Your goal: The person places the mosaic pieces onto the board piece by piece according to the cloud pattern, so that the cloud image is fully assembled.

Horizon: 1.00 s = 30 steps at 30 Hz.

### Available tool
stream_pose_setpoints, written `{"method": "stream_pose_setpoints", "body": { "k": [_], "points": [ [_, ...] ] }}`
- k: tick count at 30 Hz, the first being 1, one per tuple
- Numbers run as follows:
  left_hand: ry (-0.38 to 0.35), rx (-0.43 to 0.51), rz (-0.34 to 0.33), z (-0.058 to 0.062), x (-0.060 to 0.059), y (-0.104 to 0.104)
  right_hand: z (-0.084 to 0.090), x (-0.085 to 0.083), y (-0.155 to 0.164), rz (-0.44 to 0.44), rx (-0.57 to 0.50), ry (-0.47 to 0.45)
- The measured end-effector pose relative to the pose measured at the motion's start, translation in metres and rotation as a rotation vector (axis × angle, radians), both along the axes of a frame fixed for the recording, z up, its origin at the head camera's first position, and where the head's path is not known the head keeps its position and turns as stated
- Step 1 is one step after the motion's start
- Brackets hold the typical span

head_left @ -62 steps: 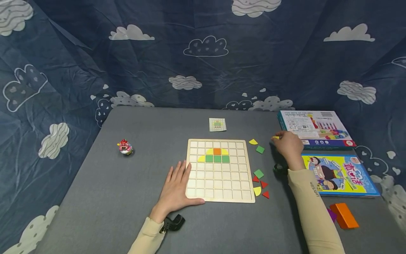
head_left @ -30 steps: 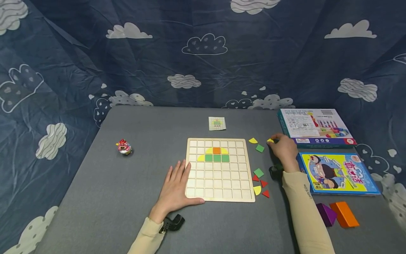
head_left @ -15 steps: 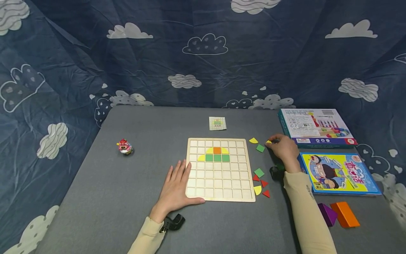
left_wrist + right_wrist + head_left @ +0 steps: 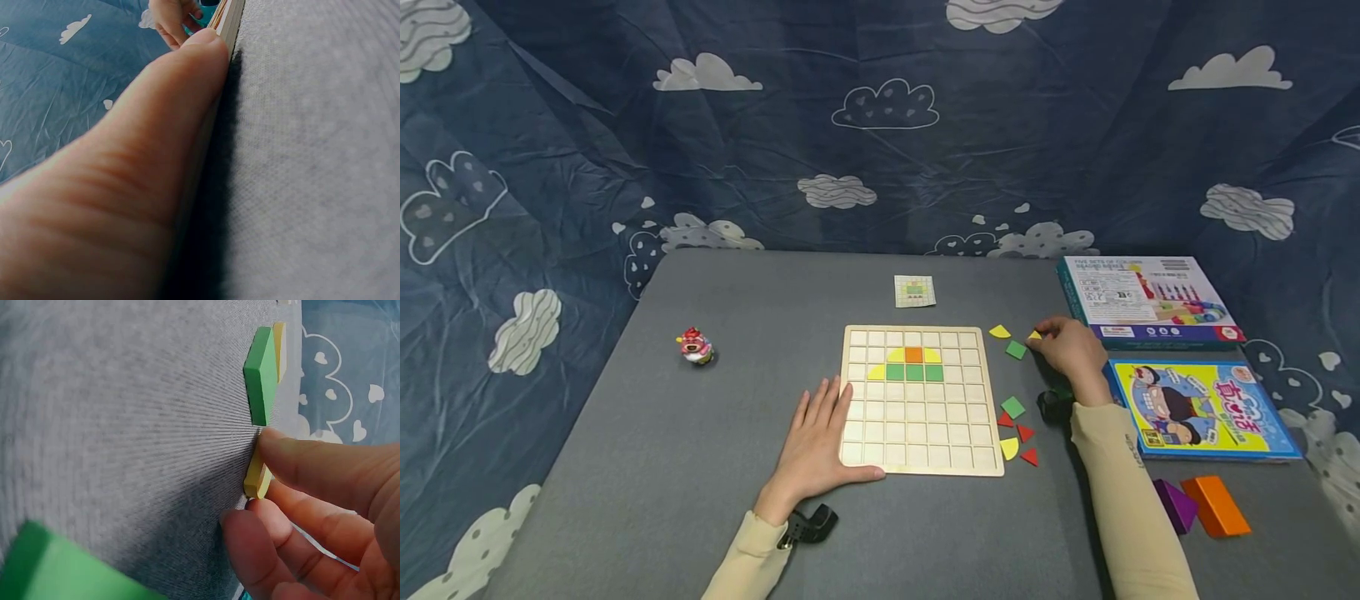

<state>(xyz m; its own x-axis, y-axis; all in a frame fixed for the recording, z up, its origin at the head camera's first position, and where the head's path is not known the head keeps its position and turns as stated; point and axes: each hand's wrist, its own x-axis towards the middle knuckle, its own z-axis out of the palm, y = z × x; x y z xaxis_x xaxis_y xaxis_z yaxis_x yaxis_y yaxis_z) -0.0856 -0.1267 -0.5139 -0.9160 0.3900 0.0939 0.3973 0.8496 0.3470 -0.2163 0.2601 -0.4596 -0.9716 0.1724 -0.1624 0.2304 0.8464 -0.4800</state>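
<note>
A wooden grid board [image 4: 917,442] lies mid-table with an orange square, three green squares and yellow curved pieces in its upper rows. My left hand [image 4: 823,437] rests flat on its lower-left corner; the thumb [image 4: 169,125] presses along the board's edge [image 4: 228,19]. My right hand [image 4: 1043,337] pinches a small yellow piece [image 4: 1034,335] [image 4: 257,478] low over the mat, right of a green square [image 4: 1015,350] [image 4: 261,375] and a yellow quarter-round [image 4: 998,332]. More loose pieces lie by the board's right side: a green square [image 4: 1012,407], red triangles [image 4: 1024,433], a yellow piece [image 4: 1008,449].
A small pattern card [image 4: 914,291] lies behind the board. A little red toy figure [image 4: 696,347] stands at the left. Two flat boxes [image 4: 1146,300] [image 4: 1202,408] lie at the right, with an orange block [image 4: 1213,504] and a purple block [image 4: 1172,504] near the front. Blue cloud cloth surrounds the table.
My right hand has carried the yellow piece leftward from beside the far box to next to the green square. The left hand and board have stayed put.
</note>
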Motion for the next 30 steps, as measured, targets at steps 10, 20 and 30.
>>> {"method": "stream_pose_setpoints", "body": {
  "k": [10,20,30],
  "points": [
    [-0.016,-0.005,0.005,0.000,0.000,0.000,0.000,0.000,-0.003,-0.004,0.014,-0.001],
    [-0.015,-0.008,0.006,0.000,0.000,0.000,0.003,0.009,-0.001,0.039,-0.018,0.105],
    [-0.018,-0.010,0.005,0.000,-0.001,0.000,0.011,0.023,-0.008,0.029,-0.079,0.154]
  ]
}}
